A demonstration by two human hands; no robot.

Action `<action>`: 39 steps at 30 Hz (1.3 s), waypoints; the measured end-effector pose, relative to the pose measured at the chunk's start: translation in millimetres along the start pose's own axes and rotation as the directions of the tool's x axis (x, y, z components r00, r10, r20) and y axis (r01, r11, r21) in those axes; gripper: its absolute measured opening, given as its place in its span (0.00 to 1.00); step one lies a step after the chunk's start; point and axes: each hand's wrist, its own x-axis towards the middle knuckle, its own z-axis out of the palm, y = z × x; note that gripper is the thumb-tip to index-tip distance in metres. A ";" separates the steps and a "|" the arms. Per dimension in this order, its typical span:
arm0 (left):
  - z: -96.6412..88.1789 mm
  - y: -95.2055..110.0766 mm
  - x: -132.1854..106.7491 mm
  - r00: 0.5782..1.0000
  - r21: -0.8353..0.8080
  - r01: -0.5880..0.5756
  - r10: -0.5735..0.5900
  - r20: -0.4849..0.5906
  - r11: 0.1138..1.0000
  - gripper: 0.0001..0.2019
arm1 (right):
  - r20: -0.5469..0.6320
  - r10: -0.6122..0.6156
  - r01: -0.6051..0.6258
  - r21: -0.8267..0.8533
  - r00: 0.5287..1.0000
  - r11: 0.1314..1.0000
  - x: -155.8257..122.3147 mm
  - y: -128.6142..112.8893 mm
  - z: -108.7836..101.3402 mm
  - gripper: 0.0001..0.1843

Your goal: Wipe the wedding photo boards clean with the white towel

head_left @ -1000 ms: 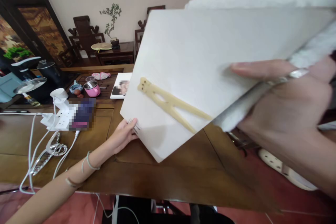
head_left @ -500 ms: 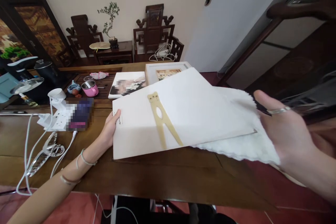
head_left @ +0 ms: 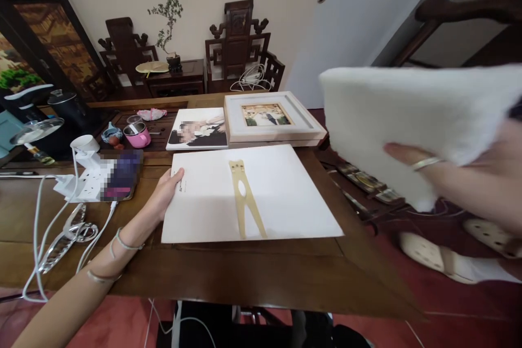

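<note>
A white flat board [head_left: 281,201] lies on the brown wooden table [head_left: 261,277], with a pale yellow stand strip [head_left: 244,196] on its upper face. My left hand [head_left: 167,193] grips the board's left edge, thumb on top. My right hand [head_left: 460,174], wearing a ring, holds a fluffy white cloth [head_left: 411,114] up in the air to the right of the table, clear of the board.
Behind the board lie a white picture frame [head_left: 271,117] and a photo print [head_left: 198,130]. At the left are a power strip [head_left: 87,182] with white cables, a pink pot [head_left: 137,136] and a metal object [head_left: 67,236]. Carved chairs [head_left: 238,46] stand by the wall. Slippers [head_left: 432,253] lie on the red floor.
The board has come down from tilted in the air to flat on the table. My right hand has pulled the white cloth out from under it and raised it to the right.
</note>
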 end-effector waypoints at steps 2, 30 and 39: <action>-0.5 -3.1 1.3 0.999 0.007 0.019 -0.019 0.028 1.000 0.10 | 0.122 -0.226 0.230 -0.021 0.966 0.973 -4.4 -4.2 3.9 0.08; -21.0 1.7 4.3 0.874 0.761 -0.375 0.475 0.100 0.529 0.25 | 0.404 -0.602 0.577 0.198 0.689 0.792 -54.4 -43.9 101.1 0.21; -17.6 0.5 -0.6 0.833 0.942 -0.329 0.493 0.252 0.074 0.21 | 0.400 -0.607 0.573 0.217 0.687 0.791 -52.1 -41.6 105.9 0.22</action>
